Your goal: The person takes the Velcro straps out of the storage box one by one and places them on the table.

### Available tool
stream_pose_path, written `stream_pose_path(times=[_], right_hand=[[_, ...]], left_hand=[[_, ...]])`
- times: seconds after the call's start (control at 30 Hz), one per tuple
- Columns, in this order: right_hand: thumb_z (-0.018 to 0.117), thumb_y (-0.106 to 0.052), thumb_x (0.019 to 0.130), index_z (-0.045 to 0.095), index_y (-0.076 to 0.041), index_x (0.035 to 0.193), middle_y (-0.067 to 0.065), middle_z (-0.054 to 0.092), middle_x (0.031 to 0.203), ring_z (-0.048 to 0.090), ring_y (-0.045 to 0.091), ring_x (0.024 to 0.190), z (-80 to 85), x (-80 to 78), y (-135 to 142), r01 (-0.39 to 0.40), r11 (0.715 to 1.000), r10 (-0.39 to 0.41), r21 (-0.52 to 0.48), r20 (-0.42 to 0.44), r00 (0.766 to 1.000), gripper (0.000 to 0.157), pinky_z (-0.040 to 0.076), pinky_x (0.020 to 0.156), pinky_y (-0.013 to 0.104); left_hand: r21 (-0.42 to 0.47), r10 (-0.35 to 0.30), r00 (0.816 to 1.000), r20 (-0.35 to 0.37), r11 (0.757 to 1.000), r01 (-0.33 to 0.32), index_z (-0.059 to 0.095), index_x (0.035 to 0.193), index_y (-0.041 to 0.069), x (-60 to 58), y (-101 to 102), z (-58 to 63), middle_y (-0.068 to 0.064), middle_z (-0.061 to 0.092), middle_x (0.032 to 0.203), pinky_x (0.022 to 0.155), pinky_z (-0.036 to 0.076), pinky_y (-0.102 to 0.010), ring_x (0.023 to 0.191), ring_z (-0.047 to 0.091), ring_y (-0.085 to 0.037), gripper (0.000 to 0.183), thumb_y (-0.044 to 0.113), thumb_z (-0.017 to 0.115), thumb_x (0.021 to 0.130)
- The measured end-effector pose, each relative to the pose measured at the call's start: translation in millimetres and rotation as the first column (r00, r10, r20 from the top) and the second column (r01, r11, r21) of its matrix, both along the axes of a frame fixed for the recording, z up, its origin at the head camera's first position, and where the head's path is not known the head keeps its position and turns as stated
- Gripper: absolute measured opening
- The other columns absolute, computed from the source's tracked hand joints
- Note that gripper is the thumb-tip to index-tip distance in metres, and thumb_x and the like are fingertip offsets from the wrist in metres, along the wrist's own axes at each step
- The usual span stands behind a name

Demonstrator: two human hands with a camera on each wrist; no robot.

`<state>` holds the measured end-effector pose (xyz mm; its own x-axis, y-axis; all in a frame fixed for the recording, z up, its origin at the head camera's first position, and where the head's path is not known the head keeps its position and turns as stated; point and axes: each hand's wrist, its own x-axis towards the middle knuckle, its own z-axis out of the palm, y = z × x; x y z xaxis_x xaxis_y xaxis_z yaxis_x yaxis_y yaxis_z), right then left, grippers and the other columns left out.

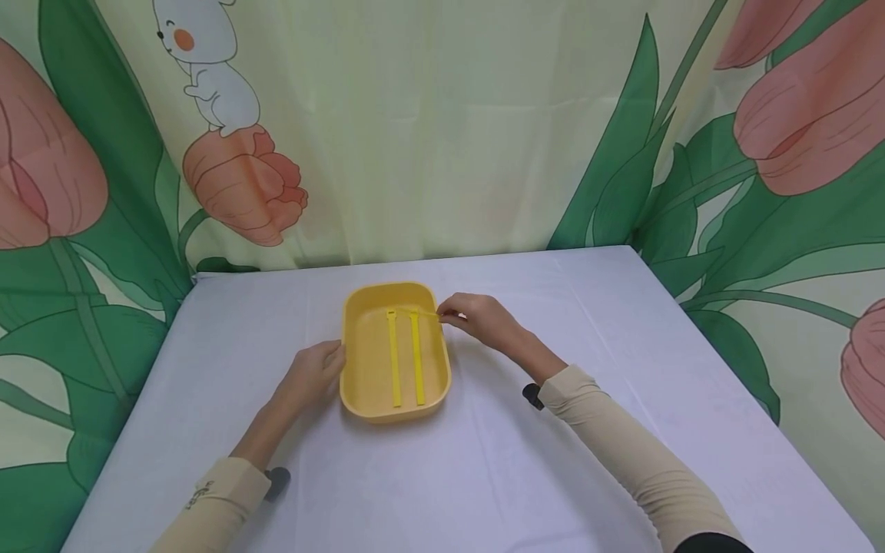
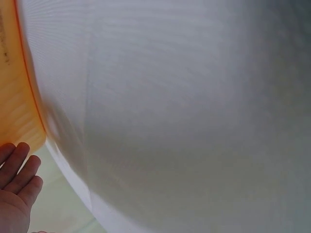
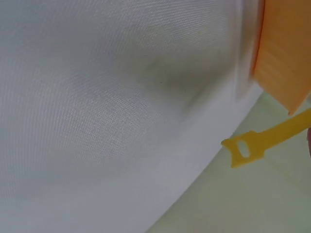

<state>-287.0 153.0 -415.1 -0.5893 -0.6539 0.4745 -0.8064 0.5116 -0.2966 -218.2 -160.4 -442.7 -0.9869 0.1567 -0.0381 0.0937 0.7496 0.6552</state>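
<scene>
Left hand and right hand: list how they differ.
The left hand touches the left side of the tray; the right hand pinches a yellow strap. The left hand's fingers are fairly straight, the right hand's curled. Both come out of beige sleeves.

Table (image 1: 588, 322): spread with a white cloth (image 1: 470, 491); far edge and both side edges visible.
Cloth condition: largely smooth, faint creases, soft shadows around the item carried.
Tray (image 1: 366, 353): yellow, rectangular, corners rounded; lies flat, directly on the cloth.
Tray position: towards the far edge, slightly left of centre, long sides running front to back.
</scene>
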Motion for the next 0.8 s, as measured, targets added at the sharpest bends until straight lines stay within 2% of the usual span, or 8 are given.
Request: stream_pose_path(times=[0.17, 0.3, 0.47, 0.6, 0.7, 0.8], right_hand=[[0.072, -0.011, 0.083, 0.070, -0.007, 0.098, -0.001, 0.068, 0.089, 0.061, 0.008, 0.078, -0.3, -0.5, -0.7, 0.061, 0.997, -0.056, -0.048, 0.115, 0.992, 0.016, 0.053, 0.071, 0.019], [0.070, -0.015, 0.085, 0.070, -0.008, 0.098, -0.002, 0.068, 0.088, 0.061, 0.006, 0.077, 1.2, -1.6, -1.3, 0.142, 0.988, -0.125, -0.065, 0.214, 0.969, 0.014, 0.053, 0.070, 0.018], [0.070, -0.016, 0.086, 0.070, -0.009, 0.098, -0.003, 0.068, 0.089, 0.063, 0.007, 0.077, 2.0, -3.0, -1.1, 0.210, 0.975, -0.182, -0.067, 0.291, 0.939, 0.015, 0.054, 0.070, 0.019], [0.068, -0.019, 0.087, 0.070, -0.007, 0.099, -0.001, 0.069, 0.088, 0.063, 0.009, 0.074, 3.4, -2.1, -1.5, 0.254, 0.962, -0.199, -0.103, 0.376, 0.905, 0.017, 0.055, 0.067, 0.021], [0.068, -0.021, 0.087, 0.069, -0.007, 0.098, -0.001, 0.069, 0.086, 0.063, 0.010, 0.070, 3.5, -2.6, -2.0, 0.306, 0.941, -0.214, -0.144, 0.446, 0.869, 0.018, 0.055, 0.064, 0.023], [0.068, -0.021, 0.087, 0.069, -0.007, 0.098, 0.000, 0.068, 0.084, 0.063, 0.012, 0.068, 2.6, -3.8, -2.8, 0.341, 0.923, -0.217, -0.177, 0.492, 0.843, 0.018, 0.056, 0.064, 0.026]], left_hand=[[-0.002, -0.003, 1.000, -0.006, 1.000, 0.003, 0.054, 0.127, -0.004, 0.2, -0.9, -2.1, -0.019, 0.056, 0.127, 0.099, 0.040, -0.050, 0.122, 0.047, -0.036, 0.042, 0.024, 0.040, 0.099], [-0.002, -0.008, 1.000, -0.017, 1.000, 0.008, 0.055, 0.126, -0.004, -1.3, -0.6, -1.3, -0.019, 0.057, 0.126, 0.098, 0.041, -0.049, 0.121, 0.048, -0.036, 0.040, 0.023, 0.040, 0.099], [-0.007, -0.019, 0.999, -0.043, 1.000, 0.019, 0.055, 0.125, -0.005, -2.8, -0.8, -0.7, -0.020, 0.057, 0.125, 0.099, 0.041, -0.049, 0.121, 0.048, -0.037, 0.041, 0.022, 0.040, 0.099], [-0.011, -0.024, 0.999, -0.044, 1.000, 0.023, 0.055, 0.125, -0.005, -1.9, -1.6, -1.7, -0.020, 0.057, 0.125, 0.099, 0.040, -0.049, 0.121, 0.047, -0.037, 0.040, 0.022, 0.040, 0.099], [-0.004, -0.026, 0.999, -0.047, 1.000, 0.025, 0.055, 0.124, -0.006, -1.2, -2.0, -1.9, -0.021, 0.057, 0.125, 0.099, 0.040, -0.049, 0.121, 0.047, -0.037, 0.040, 0.022, 0.040, 0.099], [0.000, -0.030, 0.998, -0.059, 1.000, 0.030, 0.055, 0.124, -0.006, -0.6, -2.6, -1.9, -0.022, 0.057, 0.125, 0.099, 0.040, -0.050, 0.121, 0.048, -0.038, 0.041, 0.022, 0.040, 0.099]])
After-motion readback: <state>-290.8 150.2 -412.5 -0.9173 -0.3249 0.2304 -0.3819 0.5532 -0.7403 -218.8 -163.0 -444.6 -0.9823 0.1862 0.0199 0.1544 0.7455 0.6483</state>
